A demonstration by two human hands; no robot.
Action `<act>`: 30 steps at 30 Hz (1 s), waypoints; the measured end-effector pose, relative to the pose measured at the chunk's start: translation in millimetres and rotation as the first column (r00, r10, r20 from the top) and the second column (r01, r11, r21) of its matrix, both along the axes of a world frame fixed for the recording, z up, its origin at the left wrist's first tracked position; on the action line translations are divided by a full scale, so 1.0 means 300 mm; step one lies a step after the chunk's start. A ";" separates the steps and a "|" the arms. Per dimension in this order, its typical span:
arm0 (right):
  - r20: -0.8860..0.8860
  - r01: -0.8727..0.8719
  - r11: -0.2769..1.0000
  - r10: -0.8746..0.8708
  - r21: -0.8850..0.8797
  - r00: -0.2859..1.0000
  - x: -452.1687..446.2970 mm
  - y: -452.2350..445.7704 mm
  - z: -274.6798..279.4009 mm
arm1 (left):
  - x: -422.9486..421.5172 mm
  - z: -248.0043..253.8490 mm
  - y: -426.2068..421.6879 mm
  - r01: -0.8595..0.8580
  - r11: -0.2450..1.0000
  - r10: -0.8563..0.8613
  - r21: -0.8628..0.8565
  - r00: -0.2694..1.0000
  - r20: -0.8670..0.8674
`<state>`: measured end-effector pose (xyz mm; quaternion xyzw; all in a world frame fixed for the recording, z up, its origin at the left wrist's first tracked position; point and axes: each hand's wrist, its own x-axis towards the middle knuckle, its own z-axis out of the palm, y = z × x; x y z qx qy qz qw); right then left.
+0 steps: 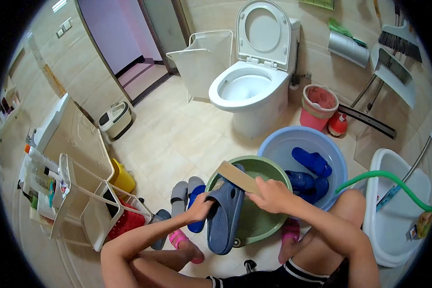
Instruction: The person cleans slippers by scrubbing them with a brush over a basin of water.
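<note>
Bathroom with a pale tiled floor and a white toilet. Beside a green basin, the left hand grips a grey-blue slipper; the right hand clasps a wooden brush across its far end.

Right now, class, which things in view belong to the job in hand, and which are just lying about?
Seemingly part of the job:
dark slipper, in the left hand
wooden block, probably a brush, in the right hand
green basin
blue basin, holding blue slippers

Probably just lying about:
pink bin
broom
yellow container
</note>
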<state>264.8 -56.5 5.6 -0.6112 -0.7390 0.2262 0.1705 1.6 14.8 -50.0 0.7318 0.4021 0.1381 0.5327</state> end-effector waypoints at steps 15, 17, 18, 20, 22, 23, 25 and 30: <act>-0.034 -0.063 0.997 0.065 0.038 0.997 -0.037 -0.039 0.000 | -0.014 -0.166 0.055 -0.376 0.905 0.422 -0.198 0.853 0.308; -0.035 -0.177 0.984 0.177 -0.015 0.984 -0.083 -0.073 0.008 | -0.026 -0.117 0.040 -0.357 0.904 0.407 -0.234 0.887 0.217; -0.013 -0.225 0.974 0.225 -0.025 0.974 -0.095 -0.086 0.024 | -0.037 -0.103 0.037 -0.337 0.902 0.379 -0.271 0.917 0.121; -0.046 -0.096 0.995 0.094 -0.039 0.995 -0.086 -0.078 0.024 | -0.038 -0.114 0.036 -0.288 0.907 0.347 -0.306 0.925 0.157; -0.074 0.032 0.998 -0.036 -0.053 0.997 -0.059 -0.051 0.019 | -0.012 -0.072 0.027 -0.342 0.855 0.424 -0.390 0.894 0.145; -0.087 0.102 0.995 -0.101 0.001 0.991 -0.029 -0.030 0.002 | -0.029 -0.138 0.050 -0.309 0.870 0.407 -0.385 0.890 0.206; -0.136 0.188 0.982 -0.187 -0.005 0.973 0.006 -0.007 0.005 | -0.010 -0.104 0.039 -0.295 0.875 0.401 -0.385 0.886 0.232; -0.165 0.009 1.000 -0.008 0.011 0.986 -0.046 -0.052 0.000 | 0.008 -0.065 0.019 -0.343 0.905 0.396 -0.250 0.896 0.203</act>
